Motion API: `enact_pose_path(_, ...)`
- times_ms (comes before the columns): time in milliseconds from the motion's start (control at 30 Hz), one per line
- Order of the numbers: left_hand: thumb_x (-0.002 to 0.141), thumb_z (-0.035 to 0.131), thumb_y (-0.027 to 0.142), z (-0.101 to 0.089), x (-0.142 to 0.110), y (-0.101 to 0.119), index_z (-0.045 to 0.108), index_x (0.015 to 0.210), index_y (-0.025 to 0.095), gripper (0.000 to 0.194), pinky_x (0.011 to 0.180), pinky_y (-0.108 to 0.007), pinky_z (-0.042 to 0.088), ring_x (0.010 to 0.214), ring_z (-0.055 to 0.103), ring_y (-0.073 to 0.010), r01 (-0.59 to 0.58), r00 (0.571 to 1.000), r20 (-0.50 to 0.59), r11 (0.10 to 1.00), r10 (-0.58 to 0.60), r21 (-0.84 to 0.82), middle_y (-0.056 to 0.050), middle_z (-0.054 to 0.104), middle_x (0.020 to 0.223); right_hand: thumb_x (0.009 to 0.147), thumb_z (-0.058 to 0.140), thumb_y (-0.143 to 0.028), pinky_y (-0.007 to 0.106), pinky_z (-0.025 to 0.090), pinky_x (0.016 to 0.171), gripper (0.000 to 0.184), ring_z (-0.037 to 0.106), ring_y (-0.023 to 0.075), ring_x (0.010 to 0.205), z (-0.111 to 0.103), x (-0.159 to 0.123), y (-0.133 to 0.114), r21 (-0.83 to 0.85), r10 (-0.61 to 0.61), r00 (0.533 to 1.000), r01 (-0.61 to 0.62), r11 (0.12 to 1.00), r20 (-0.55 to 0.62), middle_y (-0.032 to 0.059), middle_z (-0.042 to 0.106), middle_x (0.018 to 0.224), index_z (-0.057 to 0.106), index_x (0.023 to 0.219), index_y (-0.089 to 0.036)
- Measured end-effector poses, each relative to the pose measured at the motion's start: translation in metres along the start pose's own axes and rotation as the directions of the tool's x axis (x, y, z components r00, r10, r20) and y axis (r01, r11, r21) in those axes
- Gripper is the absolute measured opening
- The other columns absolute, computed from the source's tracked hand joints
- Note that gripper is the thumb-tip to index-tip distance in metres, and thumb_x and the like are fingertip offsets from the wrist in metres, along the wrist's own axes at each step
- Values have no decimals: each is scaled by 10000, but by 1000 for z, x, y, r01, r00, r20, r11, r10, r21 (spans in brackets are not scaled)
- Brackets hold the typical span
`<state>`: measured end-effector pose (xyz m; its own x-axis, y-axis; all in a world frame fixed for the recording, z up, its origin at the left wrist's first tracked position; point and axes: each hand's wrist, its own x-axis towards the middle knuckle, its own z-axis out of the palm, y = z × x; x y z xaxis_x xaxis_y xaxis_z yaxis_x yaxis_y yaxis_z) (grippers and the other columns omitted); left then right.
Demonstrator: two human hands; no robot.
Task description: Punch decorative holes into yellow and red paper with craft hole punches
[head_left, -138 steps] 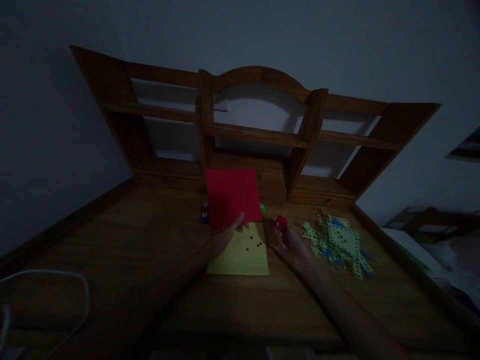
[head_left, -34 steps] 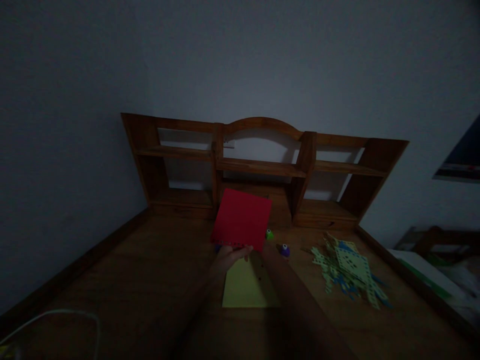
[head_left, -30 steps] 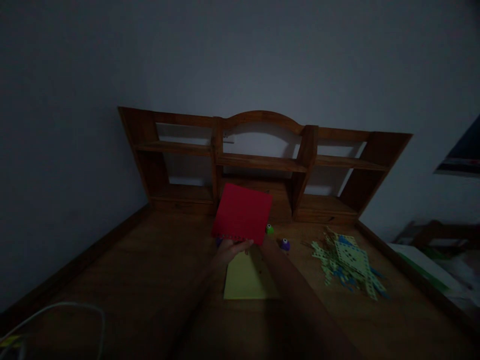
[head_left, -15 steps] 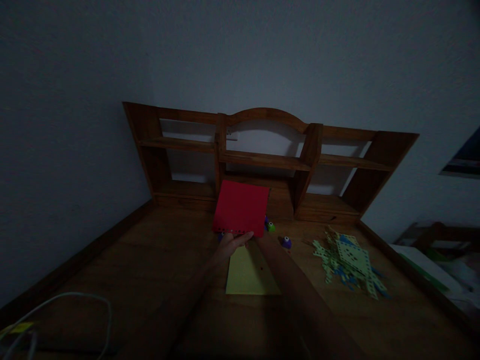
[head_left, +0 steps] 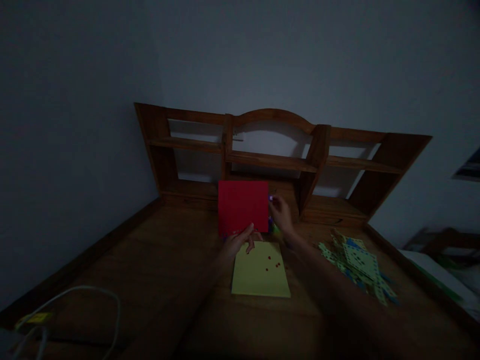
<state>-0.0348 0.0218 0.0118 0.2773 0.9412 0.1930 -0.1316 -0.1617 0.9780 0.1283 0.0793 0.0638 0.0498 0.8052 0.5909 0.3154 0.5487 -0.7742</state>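
My left hand (head_left: 240,241) pinches the bottom edge of a red paper square (head_left: 243,206) and holds it upright above the desk. My right hand (head_left: 282,216) is closed on a small purple punch (head_left: 270,198) at the sheet's right edge. Under both hands lies a yellow sheet (head_left: 260,270) with a few small red dots (head_left: 273,263) on it. A green punch (head_left: 275,228) peeks out just below my right hand. The light is very dim.
A pile of punched green and blue paper pieces (head_left: 356,262) lies to the right on the wooden desk (head_left: 150,280). A wooden shelf unit (head_left: 270,160) stands at the back against the wall. A white cable (head_left: 75,310) loops at the front left.
My right hand has risen from under the red sheet to its right edge, now holding the purple punch that lay on the desk. The view has shifted slightly.
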Motion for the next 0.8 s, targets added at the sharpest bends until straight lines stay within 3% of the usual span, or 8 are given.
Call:
enact_pose_path(133,821,426,657,7,-6,4,610,449,213,608,784,-291,432,684,613,-200,-26,999,21,999,25,33,-83,671,648,768,668,-401,304,522,676,325,627,180,761,-43,-44,5,164,102,994,-106,981,27,37,649,906,559,1006,-208)
enact_pose_path(233,841,432,617,13,-7,4,593,418,218,603,803,-291,420,692,622,-201,-19,999,30,996,17,83,-74,681,654,795,644,-383,314,510,717,315,633,203,837,-61,-81,7,108,129,991,-130,986,21,52,654,937,566,1053,-220)
enact_pose_path(400,860,425,576,13,-5,-6,539,348,235,626,848,-286,390,698,610,-197,-24,999,-16,979,28,202,-43,626,544,815,629,-365,359,503,785,370,625,210,860,-60,-105,17,-40,98,995,-98,994,-5,74,648,1015,573,1151,-222)
enact_pose_path(567,843,442,582,11,-3,-10,643,492,226,539,679,-271,391,576,562,-184,55,983,-185,964,-6,259,-17,555,446,801,635,-306,381,497,826,283,607,225,908,-59,-112,21,-90,23,988,-9,996,152,68,644,1016,614,1074,-232)
enact_pose_path(800,814,469,603,11,-5,-6,659,643,202,475,554,-261,345,459,459,-141,72,964,-267,964,-1,255,24,478,426,744,686,-308,312,529,700,284,639,190,772,-53,-117,23,166,204,958,-239,957,204,38,665,901,554,981,-224)
